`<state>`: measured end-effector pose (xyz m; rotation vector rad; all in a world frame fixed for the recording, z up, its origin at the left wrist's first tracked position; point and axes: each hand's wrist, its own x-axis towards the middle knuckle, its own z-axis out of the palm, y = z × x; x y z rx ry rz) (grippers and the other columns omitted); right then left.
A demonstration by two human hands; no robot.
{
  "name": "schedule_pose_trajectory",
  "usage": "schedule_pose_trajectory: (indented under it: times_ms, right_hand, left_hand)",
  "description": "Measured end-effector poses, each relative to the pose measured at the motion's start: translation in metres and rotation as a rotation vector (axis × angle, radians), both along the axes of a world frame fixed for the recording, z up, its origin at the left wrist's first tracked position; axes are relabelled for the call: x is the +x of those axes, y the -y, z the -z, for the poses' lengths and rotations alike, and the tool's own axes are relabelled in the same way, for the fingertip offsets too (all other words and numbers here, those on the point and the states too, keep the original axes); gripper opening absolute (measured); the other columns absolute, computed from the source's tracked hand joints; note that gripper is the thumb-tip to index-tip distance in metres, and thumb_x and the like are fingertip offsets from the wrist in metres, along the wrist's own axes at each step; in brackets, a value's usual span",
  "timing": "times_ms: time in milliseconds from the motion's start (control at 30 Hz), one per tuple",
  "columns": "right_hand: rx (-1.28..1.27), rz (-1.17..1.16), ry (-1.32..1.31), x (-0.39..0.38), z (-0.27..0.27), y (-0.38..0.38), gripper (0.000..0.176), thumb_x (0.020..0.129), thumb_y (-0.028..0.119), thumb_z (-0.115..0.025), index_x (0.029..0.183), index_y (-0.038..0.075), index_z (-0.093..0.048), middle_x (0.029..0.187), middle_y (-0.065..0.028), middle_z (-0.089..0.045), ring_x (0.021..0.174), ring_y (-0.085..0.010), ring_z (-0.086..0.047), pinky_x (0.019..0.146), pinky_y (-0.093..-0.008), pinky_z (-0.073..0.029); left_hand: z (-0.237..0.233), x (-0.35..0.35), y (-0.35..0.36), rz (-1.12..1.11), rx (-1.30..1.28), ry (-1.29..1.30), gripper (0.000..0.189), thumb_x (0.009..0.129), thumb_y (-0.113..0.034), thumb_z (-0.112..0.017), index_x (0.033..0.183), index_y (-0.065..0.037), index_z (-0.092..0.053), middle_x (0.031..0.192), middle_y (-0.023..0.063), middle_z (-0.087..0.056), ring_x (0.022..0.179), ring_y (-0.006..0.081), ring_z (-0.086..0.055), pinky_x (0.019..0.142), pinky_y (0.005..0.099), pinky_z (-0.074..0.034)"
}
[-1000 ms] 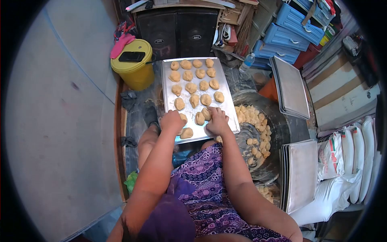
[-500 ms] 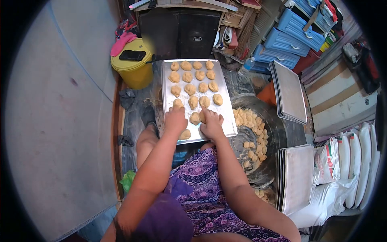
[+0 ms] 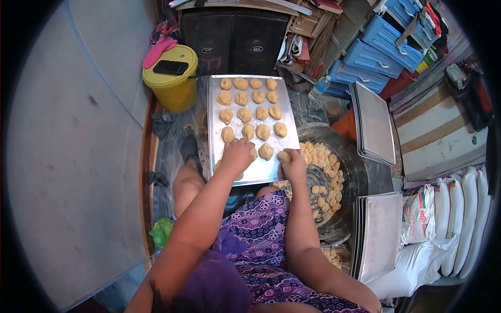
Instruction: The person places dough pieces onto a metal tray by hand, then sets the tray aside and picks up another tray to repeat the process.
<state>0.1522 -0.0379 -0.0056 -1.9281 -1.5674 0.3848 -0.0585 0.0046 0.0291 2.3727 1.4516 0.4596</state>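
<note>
A metal tray (image 3: 271,169) lies in front of me with rows of dough pieces on it. My left hand (image 3: 238,156) is over the lower left part of the tray, fingers bent down around a dough piece (image 3: 253,153) that shows only in part. My right hand (image 3: 294,166) is at the tray's lower right edge, its fingers closed on another dough piece (image 3: 283,156). Between the two hands sits a round dough piece (image 3: 265,152). Right of the tray, a large round basin (image 3: 356,172) holds many small dough pieces (image 3: 326,156).
A yellow bucket (image 3: 175,94) with a phone (image 3: 170,68) on its lid stands at the back left. Stacked trays (image 3: 373,122) and more trays (image 3: 380,235) stand at the right, near white sacks (image 3: 441,208). A water bottle (image 3: 320,87) is behind the basin.
My left hand has moved right, over the lower middle of the tray. My right hand has moved right to the tray's edge with a dough piece. One dough piece now sits uncovered between them.
</note>
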Motion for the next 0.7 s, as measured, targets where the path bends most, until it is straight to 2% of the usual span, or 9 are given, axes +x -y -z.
schedule_pose_trajectory:
  times_ms: [100,167,300,367,400,467,567,667,700]
  right_hand:
    - [0.234,0.213,-0.087,-0.002,-0.011,-0.007,0.046,0.067,0.010,-0.070,0.111,0.006,-0.057,0.103,-0.0181,-0.052,0.096,-0.0347,-0.054,0.084,-0.0408,-0.045]
    - [0.226,0.250,-0.166,-0.007,-0.011,-0.010,0.042,0.068,0.011,-0.072,0.108,0.007,-0.058,0.106,-0.0174,-0.051,0.097,-0.0347,-0.055,0.083,-0.0387,-0.046]
    - [0.139,0.131,0.051,-0.016,-0.005,-0.006,0.044,0.069,0.013,-0.071,0.109,0.003,-0.055,0.102,-0.0175,-0.052,0.093,-0.0356,-0.053,0.081,-0.0420,-0.044]
    - [0.328,0.058,0.115,-0.031,-0.020,-0.002,0.036,0.071,0.014,-0.071,0.102,0.003,-0.057,0.100,-0.0175,-0.053,0.095,-0.0356,-0.053,0.078,-0.0424,-0.044]
    - [0.371,-0.074,0.041,-0.043,-0.019,-0.004,0.030,0.072,0.014,-0.070,0.097,0.003,-0.058,0.095,-0.0178,-0.056,0.093,-0.0351,-0.054,0.076,-0.0425,-0.044]
    - [0.083,-0.280,-0.313,-0.091,-0.036,0.012,0.028,0.072,0.016,-0.069,0.095,0.004,-0.059,0.086,-0.0181,-0.059,0.084,-0.0337,-0.057,0.077,-0.0424,-0.045]
    - [-0.015,-0.540,0.177,-0.138,-0.045,0.031,0.030,0.073,0.017,-0.066,0.101,0.010,-0.058,0.103,-0.0134,-0.054,0.094,-0.0308,-0.054,0.077,-0.0396,-0.046]
    - [-0.057,-0.582,0.389,-0.150,-0.018,0.032,0.032,0.071,0.014,-0.065,0.102,0.011,-0.057,0.108,-0.0128,-0.051,0.098,-0.0339,-0.050,0.078,-0.0412,-0.045]
    - [-0.050,-0.576,0.386,-0.148,-0.018,0.033,0.032,0.071,0.014,-0.065,0.102,0.011,-0.057,0.108,-0.0128,-0.051,0.098,-0.0339,-0.050,0.078,-0.0412,-0.045]
  left_hand:
    - [-0.008,-0.007,-0.009,-0.121,-0.127,-0.018,0.035,0.074,-0.019,-0.064,0.107,-0.010,-0.061,0.101,0.0110,-0.059,0.098,0.0288,-0.056,0.088,0.0413,-0.036]
    - [-0.017,-0.014,-0.009,-0.166,-0.096,0.017,0.032,0.074,-0.020,-0.065,0.103,-0.008,-0.063,0.098,0.0133,-0.061,0.097,0.0301,-0.057,0.085,0.0420,-0.040]
    - [-0.019,-0.030,-0.013,-0.321,-0.091,0.062,0.022,0.075,-0.020,-0.063,0.091,-0.005,-0.065,0.095,0.0179,-0.062,0.090,0.0334,-0.059,0.078,0.0419,-0.047]
    - [-0.013,-0.038,-0.017,-0.445,-0.113,0.155,0.020,0.077,-0.020,-0.059,0.088,-0.004,-0.064,0.094,0.0189,-0.062,0.088,0.0348,-0.060,0.077,0.0427,-0.047]
    - [-0.006,-0.042,-0.017,-0.476,-0.050,0.165,0.020,0.079,-0.019,-0.056,0.086,-0.002,-0.063,0.092,0.0202,-0.062,0.086,0.0364,-0.060,0.076,0.0440,-0.047]
    - [0.001,-0.050,-0.017,-0.498,-0.077,0.149,0.020,0.079,-0.019,-0.055,0.086,-0.002,-0.063,0.091,0.0200,-0.062,0.087,0.0368,-0.060,0.077,0.0443,-0.047]
    - [-0.007,-0.056,-0.005,-0.509,-0.197,0.071,0.024,0.078,-0.019,-0.055,0.089,0.001,-0.063,0.092,0.0207,-0.063,0.093,0.0373,-0.059,0.082,0.0448,-0.046]
    - [0.001,-0.060,0.000,-0.340,-0.544,-0.084,0.032,0.076,-0.017,-0.054,0.095,0.008,-0.061,0.095,0.0282,-0.062,0.090,0.0348,-0.063,0.081,0.0412,-0.050]
    - [-0.013,-0.057,0.004,-0.337,-0.536,-0.089,0.032,0.076,-0.017,-0.054,0.095,0.008,-0.061,0.095,0.0282,-0.062,0.090,0.0348,-0.063,0.081,0.0412,-0.050]
